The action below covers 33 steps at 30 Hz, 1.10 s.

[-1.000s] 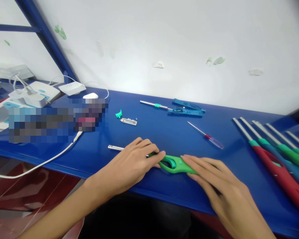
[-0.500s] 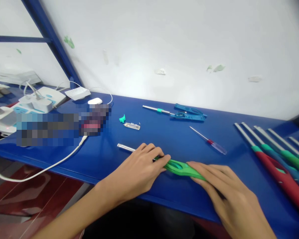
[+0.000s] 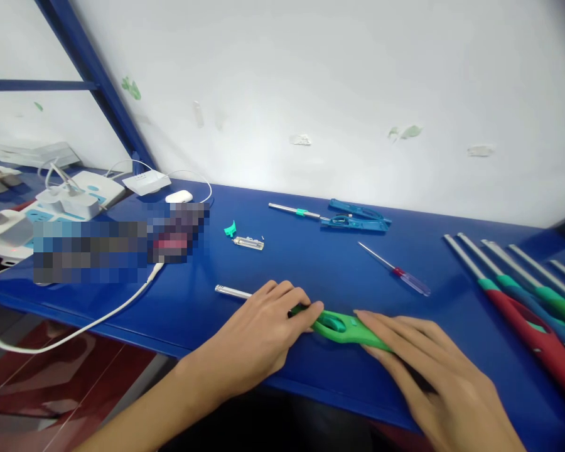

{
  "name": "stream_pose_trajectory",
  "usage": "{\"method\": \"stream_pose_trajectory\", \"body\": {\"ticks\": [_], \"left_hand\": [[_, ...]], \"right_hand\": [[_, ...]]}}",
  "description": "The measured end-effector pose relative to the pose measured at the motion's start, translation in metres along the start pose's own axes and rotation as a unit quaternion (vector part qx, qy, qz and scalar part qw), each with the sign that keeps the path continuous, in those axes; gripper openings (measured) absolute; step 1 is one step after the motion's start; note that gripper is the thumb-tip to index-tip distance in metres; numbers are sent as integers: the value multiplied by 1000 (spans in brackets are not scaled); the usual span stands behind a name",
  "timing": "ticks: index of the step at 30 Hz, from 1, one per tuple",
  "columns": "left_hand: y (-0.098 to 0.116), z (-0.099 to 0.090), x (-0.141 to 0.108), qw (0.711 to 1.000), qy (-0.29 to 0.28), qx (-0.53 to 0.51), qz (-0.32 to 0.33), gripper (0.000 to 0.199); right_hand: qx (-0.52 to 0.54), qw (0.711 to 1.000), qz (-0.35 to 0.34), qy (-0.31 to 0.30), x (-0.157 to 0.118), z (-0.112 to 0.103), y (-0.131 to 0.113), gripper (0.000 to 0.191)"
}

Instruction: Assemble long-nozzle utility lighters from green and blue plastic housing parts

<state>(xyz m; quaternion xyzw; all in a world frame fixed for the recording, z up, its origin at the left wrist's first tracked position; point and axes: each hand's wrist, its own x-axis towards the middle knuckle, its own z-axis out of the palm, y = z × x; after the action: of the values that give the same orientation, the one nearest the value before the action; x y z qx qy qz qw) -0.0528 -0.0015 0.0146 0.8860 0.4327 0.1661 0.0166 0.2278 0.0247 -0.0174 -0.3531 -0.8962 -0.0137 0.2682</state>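
A green long-neck lighter point(image 3: 353, 328) lies across both hands near the table's front edge. My left hand point(image 3: 273, 320) closes round its neck end, and the metal tube point(image 3: 232, 292) sticks out to the left past the knuckles. On the handle's right end, my right hand point(image 3: 419, 351) grips between thumb and fingers. Through the oval opening, a teal part shows. Beyond the hands lie a screwdriver point(image 3: 409, 280) with a clear handle, an opened blue lighter casing point(image 3: 358, 221) with its metal tube point(image 3: 289, 209), a small clear fuel tank point(image 3: 248, 243) and a teal trigger piece point(image 3: 230, 229).
Several assembled lighters, a red one point(image 3: 522, 320) nearest, lie at the right. At the left are power strips point(image 3: 66, 201), a white cable point(image 3: 98, 323), a white case point(image 3: 179, 197) and blurred-out objects. A white wall point(image 3: 334, 75) stands behind the blue table point(image 3: 179, 314).
The green lighter has turned slightly, so its opening now faces up more towards me. Both hands keep their hold. The view has shifted a little.
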Motion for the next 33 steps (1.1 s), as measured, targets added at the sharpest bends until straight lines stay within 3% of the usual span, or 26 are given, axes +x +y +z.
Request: {"method": "stream_pose_trajectory", "body": {"ticks": [6, 12, 17, 21, 33], "left_hand": [[6, -6, -4, 999, -23, -21, -24, 42], [11, -17, -4, 988, -48, -130, -72, 43], [7, -13, 1, 969, -2, -217, -117, 41], [4, -11, 3, 952, 17, -266, -148, 33], [4, -10, 5, 951, 51, -267, -146, 21]], "right_hand": [[14, 1000, 11, 2, 0, -4, -3, 38], [65, 997, 52, 5, -1, -7, -4, 31], [86, 990, 111, -32, -2, -9, -3, 31], [90, 987, 134, -16, 0, -9, -8, 25], [98, 985, 139, 0, 4, -8, -13, 24]]}}
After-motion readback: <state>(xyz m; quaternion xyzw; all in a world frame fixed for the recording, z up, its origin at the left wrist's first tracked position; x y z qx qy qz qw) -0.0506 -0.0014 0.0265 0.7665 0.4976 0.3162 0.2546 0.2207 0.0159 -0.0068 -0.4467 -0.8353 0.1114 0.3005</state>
